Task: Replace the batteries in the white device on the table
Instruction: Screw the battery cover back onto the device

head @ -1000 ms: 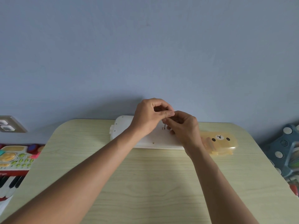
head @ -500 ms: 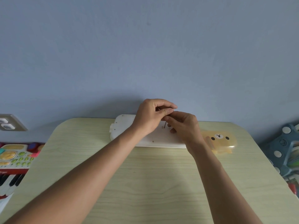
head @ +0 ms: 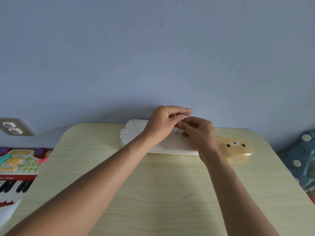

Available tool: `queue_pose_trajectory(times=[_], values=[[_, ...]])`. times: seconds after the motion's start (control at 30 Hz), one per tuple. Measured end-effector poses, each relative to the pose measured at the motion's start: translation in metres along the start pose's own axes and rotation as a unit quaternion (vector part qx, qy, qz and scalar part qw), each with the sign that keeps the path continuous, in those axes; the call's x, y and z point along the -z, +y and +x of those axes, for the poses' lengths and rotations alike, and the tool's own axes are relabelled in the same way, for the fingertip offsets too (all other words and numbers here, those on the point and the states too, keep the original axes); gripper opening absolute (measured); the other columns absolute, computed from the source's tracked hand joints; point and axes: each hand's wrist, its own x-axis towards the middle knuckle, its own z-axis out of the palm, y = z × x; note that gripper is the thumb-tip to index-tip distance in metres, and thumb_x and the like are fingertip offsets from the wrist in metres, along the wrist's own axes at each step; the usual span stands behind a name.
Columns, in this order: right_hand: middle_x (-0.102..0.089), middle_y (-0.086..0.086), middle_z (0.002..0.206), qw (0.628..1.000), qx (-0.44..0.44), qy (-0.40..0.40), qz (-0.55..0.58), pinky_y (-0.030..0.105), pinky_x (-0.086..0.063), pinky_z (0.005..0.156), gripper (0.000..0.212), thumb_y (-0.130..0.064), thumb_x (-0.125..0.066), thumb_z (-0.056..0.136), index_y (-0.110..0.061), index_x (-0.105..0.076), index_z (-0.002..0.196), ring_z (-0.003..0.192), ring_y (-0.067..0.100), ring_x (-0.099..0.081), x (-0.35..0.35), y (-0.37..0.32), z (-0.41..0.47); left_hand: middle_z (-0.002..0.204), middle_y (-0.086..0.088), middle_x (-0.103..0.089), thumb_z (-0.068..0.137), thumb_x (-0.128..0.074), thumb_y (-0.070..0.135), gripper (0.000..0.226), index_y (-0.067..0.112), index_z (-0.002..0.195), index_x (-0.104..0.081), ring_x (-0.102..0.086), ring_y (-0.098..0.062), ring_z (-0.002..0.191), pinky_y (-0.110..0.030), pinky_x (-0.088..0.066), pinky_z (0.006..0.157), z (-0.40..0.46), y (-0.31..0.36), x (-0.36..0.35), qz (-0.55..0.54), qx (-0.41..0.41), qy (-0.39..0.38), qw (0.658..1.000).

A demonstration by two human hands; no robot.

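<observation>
The long white device (head: 134,132) lies face down at the far edge of the pale wooden table (head: 162,193), against the blue wall. A thin screwdriver (head: 177,130) stands upright with its tip in a hole on the device's back. My left hand (head: 163,125) pinches the top of the screwdriver between thumb and fingers. My right hand (head: 199,133) holds the shaft lower down and rests on the device. The hands hide the middle of the device.
A translucent yellow bear-face box (head: 237,149) sits just right of the device. A toy keyboard (head: 18,169) lies off the table's left edge, under a wall socket (head: 13,128). A blue-grey toy (head: 303,159) stands at the right.
My left hand's fingers have shifted around the top of the screwdriver, extending further right. The right hand and the device stay in place. The view dropped slightly.
</observation>
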Motion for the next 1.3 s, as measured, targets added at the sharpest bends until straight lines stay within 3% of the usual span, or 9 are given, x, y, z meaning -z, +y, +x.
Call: queue_pose_trajectory(times=[0.13,0.3,0.53,0.63,0.73,0.83,1.07,1.2,1.3], values=[[-0.068,0.027,0.084,0.999,0.004,0.026,-0.019,0.034,-0.048,0.065,0.03,-0.022,-0.081,0.08,0.005,-0.068,0.085,0.064,0.017,-0.058,-0.005,0.002,0.002,0.09,0.004,-0.078,0.081,-0.082,0.014,0.012,0.018,0.092,-0.082,-0.073,-0.01,0.086,-0.021,-0.056,0.078,0.001,0.002,-0.002,0.034,0.005,0.066,0.997],[-0.079,0.005,0.089,1.0,0.007,-0.015,-0.002,0.034,-0.056,0.074,0.01,-0.02,-0.074,0.089,-0.016,-0.077,0.097,0.081,0.017,-0.072,-0.002,-0.003,-0.001,0.088,0.004,-0.07,0.089,-0.071,0.007,0.012,0.015,0.093,-0.08,-0.07,-0.009,0.074,-0.013,-0.052,0.072,0.0,0.002,0.002,0.081,-0.018,0.059,0.995],[-0.079,0.006,0.081,0.999,0.002,0.035,0.006,0.029,-0.055,0.071,0.009,-0.015,-0.077,0.085,-0.006,-0.074,0.087,0.077,0.015,-0.074,-0.004,-0.006,-0.003,0.091,0.01,-0.064,0.096,-0.062,0.008,0.028,0.025,0.113,-0.077,-0.065,0.004,0.081,-0.005,-0.044,0.076,-0.002,0.005,0.004,0.12,-0.005,0.03,0.992],[-0.078,0.008,0.079,0.998,0.011,0.054,0.007,0.03,-0.056,0.072,0.018,-0.021,-0.077,0.085,-0.005,-0.07,0.089,0.073,0.014,-0.073,0.008,-0.013,-0.009,0.095,0.009,-0.067,0.095,-0.064,0.012,0.03,0.026,0.12,-0.073,-0.067,-0.002,0.088,-0.014,-0.051,0.082,-0.004,0.015,-0.004,0.108,-0.013,0.016,0.994],[-0.078,0.009,0.08,0.996,0.026,0.088,0.015,0.024,-0.056,0.066,0.012,-0.014,-0.072,0.089,-0.004,-0.065,0.092,0.073,0.018,-0.075,0.036,-0.019,-0.016,0.095,0.009,-0.069,0.094,-0.066,0.019,0.026,0.027,0.117,-0.071,-0.066,-0.006,0.091,-0.019,-0.052,0.083,-0.007,0.023,-0.018,0.108,-0.01,0.017,0.994],[-0.076,0.008,0.082,0.993,0.025,0.116,0.017,0.029,-0.057,0.068,0.008,-0.008,-0.061,0.095,-0.006,-0.06,0.103,0.067,0.019,-0.071,0.075,-0.019,-0.025,0.102,0.008,-0.068,0.089,-0.071,0.028,0.026,0.027,0.116,-0.07,-0.064,-0.009,0.098,-0.024,-0.051,0.088,-0.01,0.03,-0.035,0.139,0.014,-0.021,0.99],[-0.057,0.005,0.083,0.978,-0.061,0.174,-0.102,0.031,-0.038,0.066,0.047,0.002,-0.034,0.09,-0.023,-0.055,0.124,0.073,0.019,-0.046,0.155,0.005,-0.047,0.128,0.011,-0.061,0.072,-0.08,0.059,0.073,0.029,0.135,-0.059,-0.054,-0.011,0.123,-0.029,-0.042,0.1,-0.015,0.026,-0.083,0.264,0.079,-0.145,0.95],[-0.057,0.002,0.105,0.968,-0.099,0.153,-0.173,0.032,-0.04,0.075,0.043,-0.021,-0.051,0.098,-0.024,-0.048,0.141,0.088,0.016,-0.051,0.174,0.02,-0.058,0.135,0.006,-0.061,0.066,-0.078,0.064,0.084,0.026,0.138,-0.057,-0.047,-0.019,0.133,-0.027,-0.032,0.104,-0.012,0.023,-0.102,0.369,0.043,-0.166,0.913],[-0.052,-0.002,0.089,0.967,-0.114,0.079,-0.215,0.029,-0.041,0.066,0.075,-0.039,-0.073,0.087,-0.025,-0.035,0.151,0.076,0.011,-0.051,0.178,0.029,-0.062,0.131,0.006,-0.06,0.053,-0.08,0.072,0.095,0.03,0.135,-0.058,-0.041,-0.019,0.135,-0.03,-0.029,0.106,-0.009,0.021,-0.108,0.439,0.023,-0.177,0.881]])
